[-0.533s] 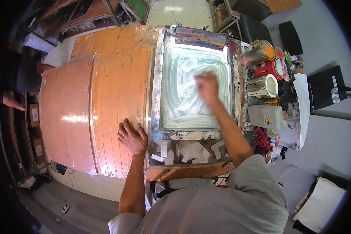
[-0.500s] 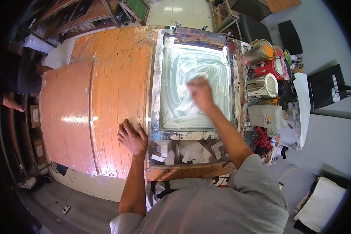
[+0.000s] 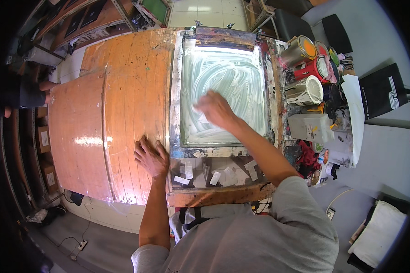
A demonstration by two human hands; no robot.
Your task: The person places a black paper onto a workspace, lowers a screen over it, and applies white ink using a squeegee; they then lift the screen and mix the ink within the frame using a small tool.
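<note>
A screen-printing frame (image 3: 255, 150) with paint-stained edges lies in front of me, its mesh (image 3: 241, 104) smeared with white, swirling streaks. My right hand (image 3: 216, 110) is over the left middle part of the mesh, fingers curled and pressed down. Whatever is under those fingers is hidden and slightly blurred; a bit of white shows below them. My left hand (image 3: 151, 157) rests on the wooden tabletop (image 3: 136, 100), left of the frame, with its fingers spread and nothing held. At the frame's far end, a paint-stained wooden bar (image 3: 225, 38) is fixed by clamps.
Along the right side stand several paint cans, among them an orange-topped can (image 3: 300, 50), a red can (image 3: 312, 70) and a white-coated tub (image 3: 306, 90). Scissors (image 3: 347, 62) lie beyond. A brown board (image 3: 77, 136) covers the table's left, where another person (image 3: 29, 91) stands.
My right hand has swept left and a little nearer across the mesh, and the white streaks have a different pattern. My left hand remains on the tabletop. The other person's hand has shifted.
</note>
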